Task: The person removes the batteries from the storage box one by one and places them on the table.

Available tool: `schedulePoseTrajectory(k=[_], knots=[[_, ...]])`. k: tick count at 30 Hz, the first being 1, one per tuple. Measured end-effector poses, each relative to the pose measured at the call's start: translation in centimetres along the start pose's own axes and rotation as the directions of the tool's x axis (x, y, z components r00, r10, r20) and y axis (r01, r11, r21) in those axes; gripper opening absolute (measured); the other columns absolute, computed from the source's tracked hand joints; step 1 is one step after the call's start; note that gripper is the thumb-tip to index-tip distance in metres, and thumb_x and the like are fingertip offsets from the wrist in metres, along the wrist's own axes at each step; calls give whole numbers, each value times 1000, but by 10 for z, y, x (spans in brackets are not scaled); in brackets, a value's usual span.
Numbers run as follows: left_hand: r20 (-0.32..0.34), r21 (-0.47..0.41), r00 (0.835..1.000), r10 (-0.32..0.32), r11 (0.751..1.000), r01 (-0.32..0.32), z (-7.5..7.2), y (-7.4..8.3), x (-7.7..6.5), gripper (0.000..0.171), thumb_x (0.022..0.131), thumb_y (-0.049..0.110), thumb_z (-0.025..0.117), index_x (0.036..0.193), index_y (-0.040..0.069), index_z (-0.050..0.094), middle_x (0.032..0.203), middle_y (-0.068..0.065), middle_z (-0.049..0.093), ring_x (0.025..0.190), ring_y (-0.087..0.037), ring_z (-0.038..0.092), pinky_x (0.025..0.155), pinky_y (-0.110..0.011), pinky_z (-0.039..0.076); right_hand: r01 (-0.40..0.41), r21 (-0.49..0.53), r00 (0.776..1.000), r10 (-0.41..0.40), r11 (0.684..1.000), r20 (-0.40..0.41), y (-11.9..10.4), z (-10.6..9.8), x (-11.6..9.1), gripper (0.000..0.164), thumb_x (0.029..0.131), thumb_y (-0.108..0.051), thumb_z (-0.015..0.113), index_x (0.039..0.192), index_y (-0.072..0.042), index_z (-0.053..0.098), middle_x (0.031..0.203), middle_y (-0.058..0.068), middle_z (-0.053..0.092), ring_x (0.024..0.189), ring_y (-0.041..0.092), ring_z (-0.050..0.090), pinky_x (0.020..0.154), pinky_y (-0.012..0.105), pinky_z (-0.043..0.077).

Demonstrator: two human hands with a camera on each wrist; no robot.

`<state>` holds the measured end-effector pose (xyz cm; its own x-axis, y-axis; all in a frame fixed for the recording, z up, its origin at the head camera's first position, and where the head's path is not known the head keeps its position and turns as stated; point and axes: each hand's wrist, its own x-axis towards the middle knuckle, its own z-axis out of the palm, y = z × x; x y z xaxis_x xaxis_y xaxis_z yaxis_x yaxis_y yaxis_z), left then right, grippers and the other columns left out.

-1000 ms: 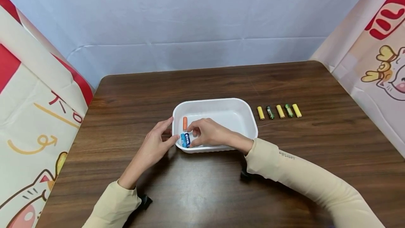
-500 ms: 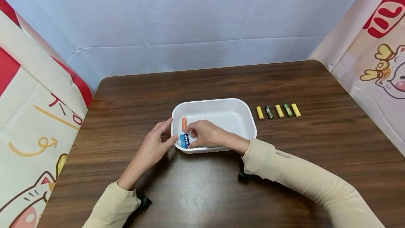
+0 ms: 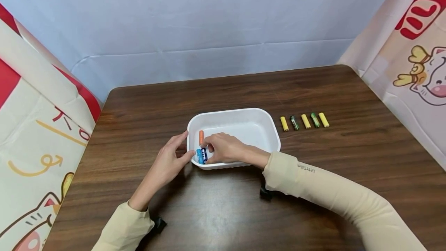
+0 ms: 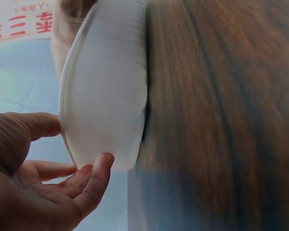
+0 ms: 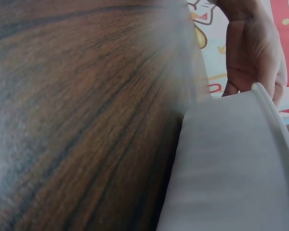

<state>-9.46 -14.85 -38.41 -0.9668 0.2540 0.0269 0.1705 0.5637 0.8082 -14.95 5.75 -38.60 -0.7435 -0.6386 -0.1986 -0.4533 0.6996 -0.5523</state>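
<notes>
A white plastic tray (image 3: 238, 116) sits on the table with batteries lying in its left end. One orange battery (image 3: 201, 137) lies behind a light blue battery (image 3: 199, 156) and a dark blue battery (image 3: 204, 155), which lie side by side. My right hand (image 3: 226, 148) reaches over the near rim and pinches the dark blue battery, thumb at its near end and forefinger at its far end. My left hand (image 3: 170, 157) holds the tray's left end; in the left wrist view its thumb and fingers (image 4: 98, 180) touch the rim and outer wall.
Several batteries stand apart in a row on the wooden table (image 3: 146, 107) right of the tray, such as a yellow battery (image 3: 284, 124) and a green battery (image 3: 315, 120). A pale cloth (image 3: 209, 30) hangs behind the table, and printed cloths flank it.
The head view has shifted slightly. My right hand keeps its pinch on the dark blue battery beside the light blue one; my left hand stays on the tray.
</notes>
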Motion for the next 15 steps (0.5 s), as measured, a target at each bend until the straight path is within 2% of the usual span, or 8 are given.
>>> schedulePoseTrajectory(k=[9, 15], knots=[[3, 1, 1000, -3, 1000, 3, -1, 1, 0, 67, 97, 6, 72, 155, -5, 40, 147, -23, 50, 118, -36, 65, 96, -47, 57, -15, -59, 1000, 16, 998, 16, -1, 2, 5, 44, 85, -27, 88, 122, -9, 72, 82, -2, 59, 73, 12, 50, 60, 24, 38], [6, 4, 1000, -12, 1000, 12, -1, 1, 0, 67, 97, 6, 72, 155, -5, 40, 147, -23, 50, 118, -36, 65, 96, -46, 57, -3, -50, 1000, 5, 999, 30, 1, -1, 2, 40, 86, -26, 87, 118, -9, 71, 81, -3, 56, 75, 12, 50, 62, 24, 37]])
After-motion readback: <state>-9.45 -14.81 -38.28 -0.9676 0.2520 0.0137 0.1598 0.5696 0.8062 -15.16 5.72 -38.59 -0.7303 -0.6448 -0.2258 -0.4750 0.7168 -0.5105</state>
